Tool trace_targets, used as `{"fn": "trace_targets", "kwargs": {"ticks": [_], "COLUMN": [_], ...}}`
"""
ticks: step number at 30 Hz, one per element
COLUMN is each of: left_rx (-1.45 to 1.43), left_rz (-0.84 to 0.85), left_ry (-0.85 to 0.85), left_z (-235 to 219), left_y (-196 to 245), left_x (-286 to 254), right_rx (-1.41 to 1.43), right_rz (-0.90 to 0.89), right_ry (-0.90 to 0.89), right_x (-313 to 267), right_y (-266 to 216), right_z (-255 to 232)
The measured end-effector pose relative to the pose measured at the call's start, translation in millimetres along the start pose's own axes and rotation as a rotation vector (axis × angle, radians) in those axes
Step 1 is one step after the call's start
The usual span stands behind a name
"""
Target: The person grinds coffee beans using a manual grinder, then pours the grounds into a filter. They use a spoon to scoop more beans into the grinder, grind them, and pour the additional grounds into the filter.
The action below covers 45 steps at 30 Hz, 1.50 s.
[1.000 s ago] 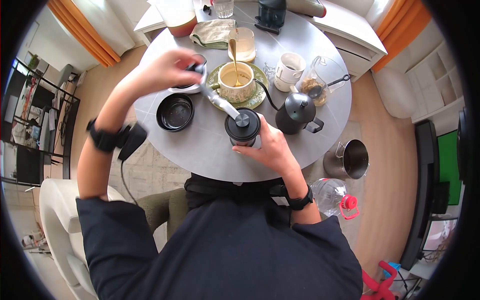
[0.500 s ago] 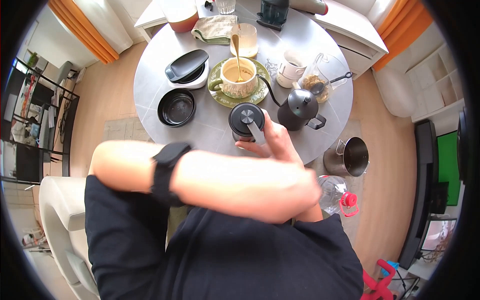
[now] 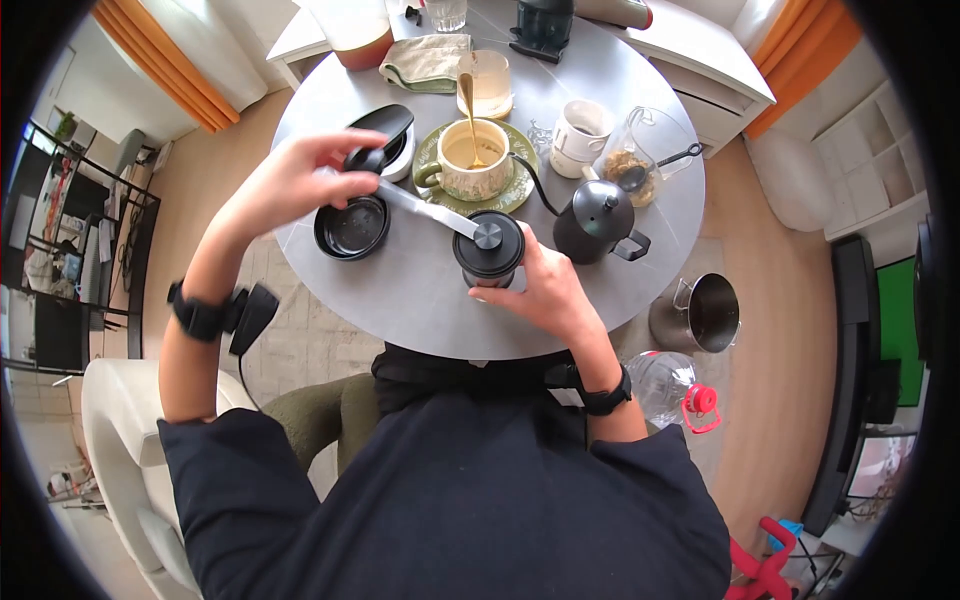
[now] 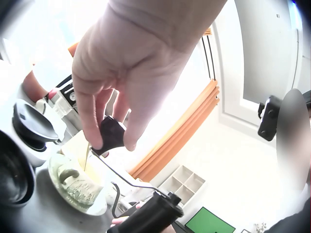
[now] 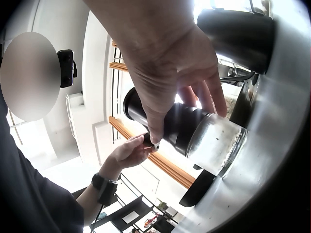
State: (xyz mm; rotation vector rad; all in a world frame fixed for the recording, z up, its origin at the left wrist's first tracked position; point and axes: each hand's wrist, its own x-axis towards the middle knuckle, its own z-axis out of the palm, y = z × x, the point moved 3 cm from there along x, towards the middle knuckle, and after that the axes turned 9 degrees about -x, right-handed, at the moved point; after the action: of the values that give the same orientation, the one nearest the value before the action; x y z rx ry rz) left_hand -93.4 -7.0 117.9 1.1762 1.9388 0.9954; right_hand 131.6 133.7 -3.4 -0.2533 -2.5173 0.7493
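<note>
1. Clearly, the left hand (image 3: 295, 182) is clamped on the black knob (image 3: 366, 159), with thumb and fingertips pinching it from either side.
2. That knob sits at the outer end of a metal crank (image 3: 425, 209), which reaches left and away from the body, well out from the lid it turns on.
3. The right hand (image 3: 553, 288) is clamped around the grinder (image 3: 488, 256), its thumb on one side and its fingers on the other.
4. The grinder is at the near part of the round grey bench (image 3: 390, 310), in front of the person; its clear lower part (image 5: 214, 145) shows below the right hand, and whether it touches the bench I cannot tell.
5. Just beyond the grinder, a cup (image 3: 475, 187) stands on a green plate (image 3: 522, 192) with a gold spoon (image 3: 466, 98) leaning inside.
6. To the left, below the left hand, lies a round black bowl (image 3: 352, 230); behind it, a black oval tray (image 3: 388, 122) is partly hidden by that hand.
7. To the grinder's right stands a black kettle (image 3: 590, 230), its thin spout pointing toward the cup.
8. Farther back are white cups (image 3: 575, 150), a glass (image 3: 487, 85) and a folded cloth (image 3: 427, 62).
</note>
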Motion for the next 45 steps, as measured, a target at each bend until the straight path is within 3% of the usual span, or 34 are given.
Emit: {"fn": "trace_targets", "kwargs": {"ticks": [4, 7, 8, 9, 10, 11, 12, 13, 14, 15, 16, 17, 18, 19, 20, 22, 26, 27, 30, 33, 35, 37, 40, 42, 43, 45], "left_rx": [0.167, 0.424, 0.376, 0.324, 0.348, 0.372, 0.36, 0.336, 0.305, 0.296, 0.201, 0.373, 0.322, 0.274, 0.23, 0.182, 0.089, 0.057, -0.105, -0.048, -0.112, 0.043, 0.135, 0.206, 0.241, 0.328], "left_rz": [0.163, 0.518, 0.308, 0.205, 0.374, 0.367, 0.522, 0.554, 0.622, 0.562, 0.578, 0.598, 0.528, 0.442, 0.444, 0.256, 0.083, -0.062, -0.111, -0.08, 0.041, 0.096, 0.193, 0.282, 0.238, 0.397], "left_ry": [-0.026, -0.024, -0.158, -0.266, -0.239, -0.355, -0.368, -0.479, -0.59, -0.622, -0.699, -0.724, -0.873, -1.014, -1.027, -0.989, -0.646, -0.514, -0.226, -0.042, -0.064, -0.106, -0.277, -0.287, -0.425, -0.554], "left_z": [25, 75, 96, 115, 135, 157, 176, 189, 185, 196, 184, 185, 171, 158, 144, 107, 42, 28, 2, -1, 17, 43, 96, 134, 150, 177], "left_y": [25, 52, 80, 100, 105, 111, 112, 116, 125, 120, 129, 118, 113, 108, 95, 81, 37, 33, 10, 5, 13, 25, 78, 94, 112, 123], "left_x": [80, 123, 115, 110, 107, 105, 95, 80, 50, 31, 6, -14, -29, -44, -56, -68, -76, -73, -38, 17, 57, 98, 115, 115, 104, 84], "right_rx": [-0.005, -0.002, -0.017, -0.031, -0.011, 0.01, 0.031, 0.039, 0.049, 0.061, 0.085, 0.108, 0.14, 0.08, 0.014, 0.009, 0.05, 0.05, 0.04, 0.05, 0.056, 0.053, 0.028, -0.01, -0.03, -0.058], "right_rz": [-0.003, 0.037, 0.058, 0.08, 0.076, 0.07, 0.065, 0.036, 0.008, -0.018, 0.0, 0.02, 0.079, 0.004, -0.031, -0.027, -0.02, -0.036, -0.05, -0.024, -0.012, -0.013, 0.014, 0.053, 0.07, -0.095], "right_ry": [0.028, -0.02, -0.041, -0.064, -0.057, -0.049, -0.041, 0.041, 0.125, 0.21, 0.154, 0.099, -0.096, 0.005, 0.012, 0.034, 0.056, 0.067, 0.072, 0.075, 0.076, 0.073, 0.025, -0.023, -0.045, 0.075], "right_x": [-1, 0, 0, -1, -3, -6, -8, -11, -16, -21, -18, -15, -5, -3, -1, 0, 0, 0, 0, -3, -4, -3, -5, -10, -10, -7], "right_y": [-1, -2, -1, -1, 2, 7, 9, 6, 1, -4, -3, -2, 5, 1, 2, -1, -1, -1, -3, -1, 1, 1, 4, 8, 10, 7], "right_z": [0, -2, -1, 0, 2, 5, 6, 3, -1, -4, -2, -1, 4, 1, 1, -2, -1, -1, -2, 0, 2, 3, 5, 9, 10, 6]}}
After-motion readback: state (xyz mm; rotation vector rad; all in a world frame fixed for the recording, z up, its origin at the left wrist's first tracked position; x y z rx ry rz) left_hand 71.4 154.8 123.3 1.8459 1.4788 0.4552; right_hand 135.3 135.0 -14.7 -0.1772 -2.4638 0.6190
